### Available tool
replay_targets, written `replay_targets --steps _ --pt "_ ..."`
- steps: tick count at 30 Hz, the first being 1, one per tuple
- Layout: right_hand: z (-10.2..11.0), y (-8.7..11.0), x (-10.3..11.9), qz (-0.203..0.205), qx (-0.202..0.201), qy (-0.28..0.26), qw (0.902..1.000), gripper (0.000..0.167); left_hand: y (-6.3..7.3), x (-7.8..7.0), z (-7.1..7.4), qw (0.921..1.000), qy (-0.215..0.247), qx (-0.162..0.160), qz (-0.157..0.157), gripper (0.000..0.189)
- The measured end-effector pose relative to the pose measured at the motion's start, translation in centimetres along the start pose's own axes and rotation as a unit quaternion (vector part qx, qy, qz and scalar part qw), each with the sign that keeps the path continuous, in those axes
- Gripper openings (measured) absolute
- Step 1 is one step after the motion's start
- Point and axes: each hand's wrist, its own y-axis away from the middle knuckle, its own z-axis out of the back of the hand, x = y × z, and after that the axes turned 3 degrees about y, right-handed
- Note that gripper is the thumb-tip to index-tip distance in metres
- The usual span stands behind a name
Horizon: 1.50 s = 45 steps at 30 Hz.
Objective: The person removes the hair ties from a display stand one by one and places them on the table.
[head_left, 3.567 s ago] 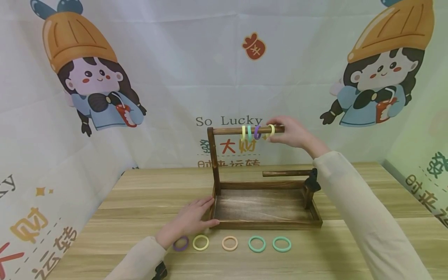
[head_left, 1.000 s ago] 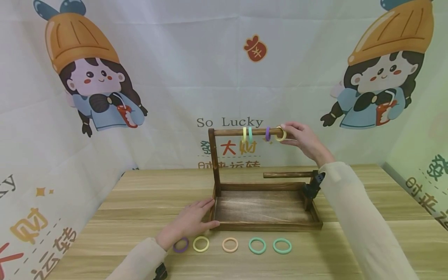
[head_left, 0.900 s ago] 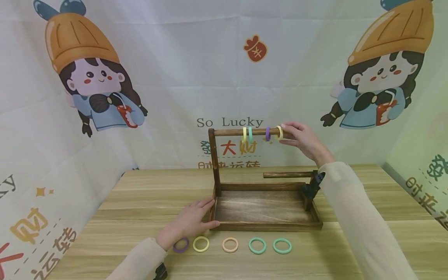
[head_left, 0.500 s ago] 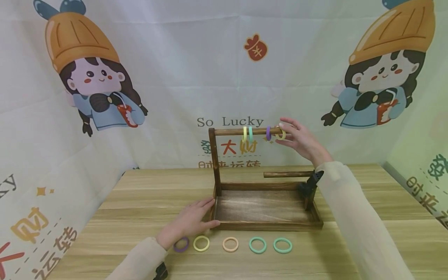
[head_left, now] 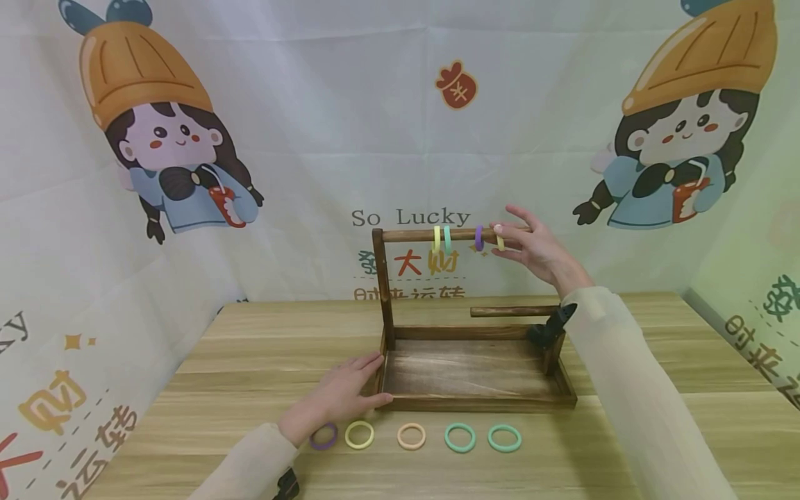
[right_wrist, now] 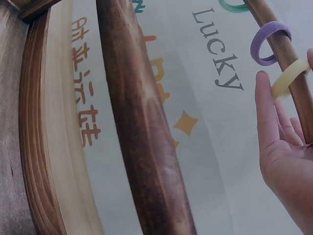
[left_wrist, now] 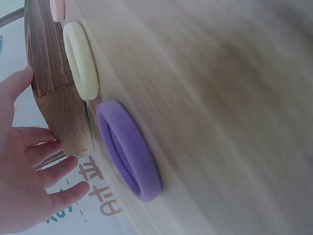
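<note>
On the upper rod [head_left: 409, 236] of a dark wooden rack hang a yellow ring [right_wrist: 291, 78], a purple ring [head_left: 479, 238], a green ring [head_left: 447, 240] and another yellow ring [head_left: 437, 240]. My right hand [head_left: 540, 250] pinches the yellow ring nearest the rod's end between thumb and a fingertip, with the index finger raised. My left hand [head_left: 337, 392] rests with straight fingers against the left end of the rack's tray [head_left: 475, 403]. In the left wrist view, a purple ring [left_wrist: 129, 152] and a yellow ring [left_wrist: 80, 61] lie near that hand.
Along the tray's front, a purple ring [head_left: 323, 436], a yellow ring [head_left: 359, 435], an orange ring [head_left: 411, 436] and two green rings [head_left: 460, 438] lie on the wooden table [head_left: 250, 347]. A lower rod [head_left: 512, 312] juts left beneath my right forearm. Printed cloth hangs behind.
Since the oldest frame, the purple ring and the outer yellow ring have slid right along the upper rod. Lately my right fingers have shifted on the yellow ring. My left hand stays put.
</note>
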Motion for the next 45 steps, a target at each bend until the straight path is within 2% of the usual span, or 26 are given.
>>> replay_targets --steps 7,15,24,28,34,39,45 --pt "0.00 0.17 0.23 0.001 0.006 0.049 0.9988 0.076 -0.02 0.00 -0.02 1.0000 -0.001 0.003 0.003 0.075" --pt "0.12 0.09 0.04 0.002 -0.009 0.102 0.9947 0.070 -0.02 0.02 -0.07 0.9999 0.000 0.008 0.006 0.075" --pt "-0.01 0.24 0.16 0.025 -0.020 0.155 0.9874 0.069 -0.11 0.12 -0.15 1.0000 -0.001 0.004 -0.001 0.075" --pt "0.00 0.47 0.03 0.043 -0.020 0.186 0.9814 0.057 -0.13 0.15 -0.19 1.0000 -0.002 0.007 0.002 0.076" --pt "0.38 0.58 -0.46 0.073 -0.009 0.197 0.9777 0.034 -0.11 0.13 -0.16 1.0000 -0.002 0.009 0.003 0.077" --pt "0.68 0.53 -0.61 0.092 -0.012 0.220 0.9711 0.027 -0.09 0.11 -0.15 1.0000 0.001 0.008 -0.002 0.076" --pt "0.61 0.53 -0.51 0.107 -0.011 0.221 0.9694 0.018 -0.07 0.09 -0.12 1.0000 0.002 0.003 -0.006 0.075"
